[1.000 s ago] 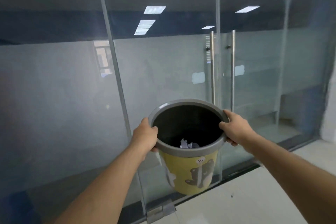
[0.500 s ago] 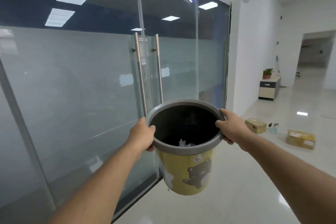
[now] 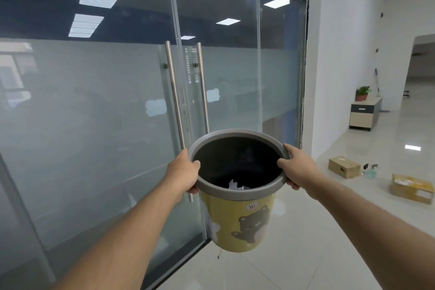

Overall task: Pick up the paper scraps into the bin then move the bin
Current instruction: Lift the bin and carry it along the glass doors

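Head view: left hand [image 3: 182,172] and right hand [image 3: 297,167] have fingers clamped on the bin [image 3: 240,216] rim, paper scraps [image 3: 236,185] inside, above the floor [image 3: 306,254].

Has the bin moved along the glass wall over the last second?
Yes. The bin, held by both hands, has passed rightward along the wall: the door handles, earlier above its right side, now stand above its left.

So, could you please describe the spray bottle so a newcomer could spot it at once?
Look at the tiled floor right of the glass doors. Two cardboard boxes lie there; the spray bottle stands between them, small, translucent green, dark-triggered.
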Motion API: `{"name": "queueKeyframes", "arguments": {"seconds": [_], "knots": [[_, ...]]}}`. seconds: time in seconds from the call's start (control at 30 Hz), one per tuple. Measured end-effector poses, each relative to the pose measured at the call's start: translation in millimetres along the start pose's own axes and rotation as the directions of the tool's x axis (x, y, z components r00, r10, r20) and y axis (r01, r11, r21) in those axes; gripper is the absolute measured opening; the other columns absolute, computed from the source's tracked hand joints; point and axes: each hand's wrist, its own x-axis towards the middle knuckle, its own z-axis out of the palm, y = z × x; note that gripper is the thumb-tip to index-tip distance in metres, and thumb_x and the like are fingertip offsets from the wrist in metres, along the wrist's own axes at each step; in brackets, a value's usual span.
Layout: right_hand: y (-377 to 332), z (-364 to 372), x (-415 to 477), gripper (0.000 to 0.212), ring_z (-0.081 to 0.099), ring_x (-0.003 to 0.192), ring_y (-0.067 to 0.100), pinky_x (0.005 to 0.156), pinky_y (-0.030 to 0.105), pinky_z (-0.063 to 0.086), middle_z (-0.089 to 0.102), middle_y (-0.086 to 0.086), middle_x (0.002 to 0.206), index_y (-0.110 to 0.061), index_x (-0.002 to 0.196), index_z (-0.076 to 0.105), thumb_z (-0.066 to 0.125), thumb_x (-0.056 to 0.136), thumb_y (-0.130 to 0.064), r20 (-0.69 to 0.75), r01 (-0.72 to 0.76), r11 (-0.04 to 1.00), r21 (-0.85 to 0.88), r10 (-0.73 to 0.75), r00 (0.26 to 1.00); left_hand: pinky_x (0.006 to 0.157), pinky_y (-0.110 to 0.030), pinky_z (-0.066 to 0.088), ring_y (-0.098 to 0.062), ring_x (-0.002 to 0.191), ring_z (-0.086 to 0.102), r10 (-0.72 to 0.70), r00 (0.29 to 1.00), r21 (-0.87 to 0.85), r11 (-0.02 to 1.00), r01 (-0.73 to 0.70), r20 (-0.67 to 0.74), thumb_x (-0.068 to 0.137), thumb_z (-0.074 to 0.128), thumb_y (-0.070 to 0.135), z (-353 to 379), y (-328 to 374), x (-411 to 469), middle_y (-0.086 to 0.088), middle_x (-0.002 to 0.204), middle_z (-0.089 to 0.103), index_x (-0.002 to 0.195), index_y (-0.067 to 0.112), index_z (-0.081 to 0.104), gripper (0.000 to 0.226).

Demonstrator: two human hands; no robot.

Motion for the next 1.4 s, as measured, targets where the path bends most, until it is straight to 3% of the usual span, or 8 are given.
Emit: {"name": "queueKeyframes", "arguments": {"seconds": [0.17,0.5,0.67,1.03,1.17,1.4], "knots": [[13.3,12.5,49.5,0.036,0.053,0.054,0.023,0.038,0.024,0.042,0.061,0.014,0.081,-0.022,0.122,0.053,0.048,0.088,-0.01,-0.008,-0.022,1.0,-0.001,0.022,1.0,0.043,-0.024,0.054,-0.024,0.075,0.069,-0.001,1.0,0.013,1.0,0.001,0.023,0.101,0.048,0.022,26.4,-4.5,50.6,-0.01,0.1,0.064,0.125,0.022,0.053,0.024],[8.1,44.8,161.0,0.034,0.053,0.053,0.021,0.037,0.023,0.042,0.06,0.014,0.077,-0.022,0.12,0.051,0.049,0.089,-0.009,-0.061,-0.046,0.998,-0.052,0.043,0.997,0.062,-0.038,0.066,-0.026,0.079,0.073,0.033,0.998,0.023,0.999,-0.034,0.056,0.102,0.049,0.023,54.6,-6.1,177.3,-0.012,0.101,0.065,0.126,0.022,0.052,0.025],[18.3,50.4,207.6,0.032,0.053,0.05,0.02,0.035,0.021,0.04,0.061,0.014,0.076,-0.026,0.115,0.05,0.049,0.088,-0.009,-0.091,-0.046,0.997,-0.069,0.04,0.995,0.051,-0.03,0.062,-0.025,0.08,0.072,0.057,0.996,0.042,0.997,-0.06,0.076,0.102,0.049,0.022,83.3,-4.8,233.9,-0.01,0.105,0.064,0.133,0.024,0.048,0.031],[72.8,26.4,322.1,0.03,0.053,0.05,0.02,0.037,0.021,0.041,0.06,0.012,0.072,-0.028,0.111,0.049,0.05,0.087,-0.009,-0.076,-0.066,0.996,-0.059,0.061,0.995,0.041,-0.023,0.053,-0.026,0.076,0.072,0.033,0.994,0.054,0.998,-0.039,0.107,0.102,0.047,0.023,173.7,17.0,322.4,-0.012,0.104,0.065,0.129,0.022,0.05,0.027],[89.7,6.8,365.8,0.035,0.053,0.05,0.022,0.038,0.025,0.042,0.061,0.013,0.073,-0.026,0.117,0.05,0.049,0.086,-0.009,-0.075,-0.068,0.996,-0.053,0.064,0.995,0.041,-0.025,0.05,-0.025,0.068,0.069,0.02,0.996,0.054,0.998,-0.024,0.083,0.102,0.047,0.021,207.5,38.9,345.2,-0.014,0.101,0.066,0.128,0.021,0.05,0.027],[107.4,-11.1,422.7,0.039,0.057,0.055,0.018,0.035,0.019,0.042,0.062,0.008,0.08,-0.025,0.126,0.049,0.052,0.089,-0.012,-0.071,-0.054,0.997,-0.061,0.05,0.996,0.047,-0.029,0.057,-0.027,0.073,0.073,0.0,1.0,0.065,0.998,-0.001,0.023,0.102,0.047,0.023,246.3,65.0,377.4,-0.013,0.105,0.066,0.131,0.024,0.048,0.029]]}}
